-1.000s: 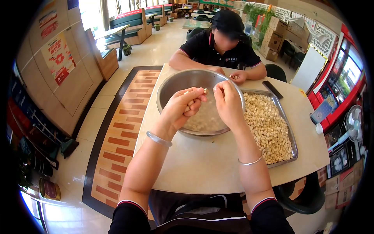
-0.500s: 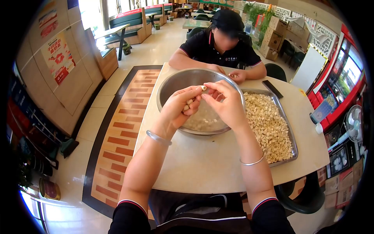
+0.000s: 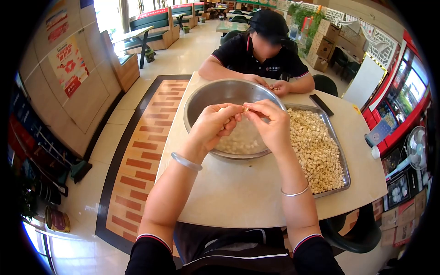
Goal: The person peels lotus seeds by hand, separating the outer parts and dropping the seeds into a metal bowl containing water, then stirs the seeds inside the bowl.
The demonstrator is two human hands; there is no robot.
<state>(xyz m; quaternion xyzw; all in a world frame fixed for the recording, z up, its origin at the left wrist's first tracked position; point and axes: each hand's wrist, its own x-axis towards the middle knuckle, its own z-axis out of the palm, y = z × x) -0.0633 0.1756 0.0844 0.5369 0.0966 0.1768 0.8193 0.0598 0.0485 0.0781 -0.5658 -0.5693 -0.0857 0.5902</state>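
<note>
My left hand is closed over the steel bowl, with pale seeds tucked in its curled fingers. Its thumb and forefinger pinch a small cream-coloured seed, possibly a lotus seed. My right hand meets it there, thumb and fingertips closed on the same seed, which they mostly hide. Beneath both hands is the wide metal bowl, with more pale seeds in its bottom. To the right, a heap of split pale seeds fills a shallow metal tray.
Across the table sits a person in a dark cap, holding similar seeds in their hands. A black flat object lies behind the tray. A small white cup and a blue card stand are at the right edge.
My fingertips have come together on the seed, slightly lower than before. My left hand has rolled inward, so fewer of its held seeds show. The bowl and tray have stayed put.
</note>
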